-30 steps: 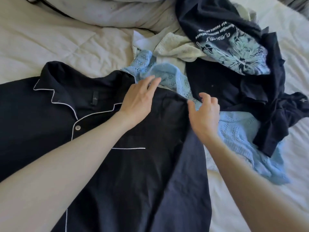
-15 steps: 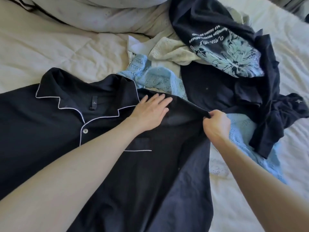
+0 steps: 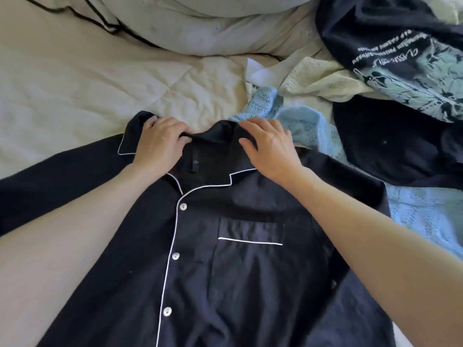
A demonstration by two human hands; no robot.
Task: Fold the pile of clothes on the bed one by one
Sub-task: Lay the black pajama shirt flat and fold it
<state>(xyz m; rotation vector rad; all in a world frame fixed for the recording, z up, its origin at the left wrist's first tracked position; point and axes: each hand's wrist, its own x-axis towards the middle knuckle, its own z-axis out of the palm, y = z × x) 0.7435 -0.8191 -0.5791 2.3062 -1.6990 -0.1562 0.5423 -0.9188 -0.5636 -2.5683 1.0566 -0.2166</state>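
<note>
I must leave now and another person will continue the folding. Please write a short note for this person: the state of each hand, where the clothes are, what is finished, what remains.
Left hand: lies on the left side of the collar of the dark pajama shirt, fingers curled into the fabric.
Right hand: open, fingers flat on the right side of the collar.
Shirt: spread front up on the bed, buttoned, not yet folded.
Pile, to the right: light blue knit, cream knit, dark printed T-shirt, other dark pieces, all unfolded.
Done: shirt laid out.
Left: fold it, then the pile one by one. No folded piece is in view.
</note>
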